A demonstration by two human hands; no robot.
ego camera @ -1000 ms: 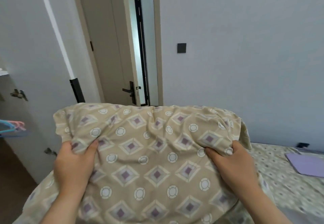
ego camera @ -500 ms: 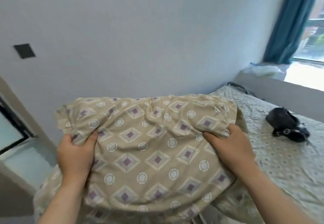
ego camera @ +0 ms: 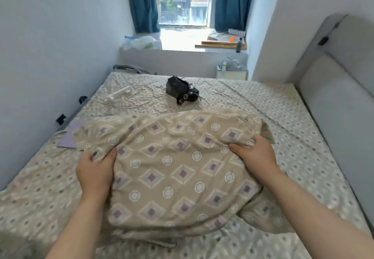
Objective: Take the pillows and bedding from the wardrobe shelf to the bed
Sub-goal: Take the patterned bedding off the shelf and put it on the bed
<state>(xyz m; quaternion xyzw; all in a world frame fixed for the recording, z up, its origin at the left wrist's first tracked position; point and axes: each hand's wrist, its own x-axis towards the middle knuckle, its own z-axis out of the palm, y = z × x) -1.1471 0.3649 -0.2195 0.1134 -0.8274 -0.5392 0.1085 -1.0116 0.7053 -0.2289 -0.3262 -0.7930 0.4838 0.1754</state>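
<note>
Pillow in a beige case printed with purple diamonds and white rings fills the middle of our view, held over the near part of the bed; whether its underside touches the sheet we cannot tell. Our left hand pinches a fold of the case at the pillow's left edge, thumb on top and fingers tucked beneath. Our right hand clamps the upper right corner the same way, thumb pressed into the fabric, the loose corner of the case sticking out past the knuckles. Both forearms reach in from the bottom of the frame.

The bed wears a pale sheet with a small dotted print. Beyond the pillow lies a black bag, well apart from it, and to its left a white power strip with its cord looped over the sheet. A lilac flat sheet or pad sits by the left wall, partly hidden behind the pillow's left corner. A padded grey headboard runs along the right side, and teal curtains frame the window at the far end.
</note>
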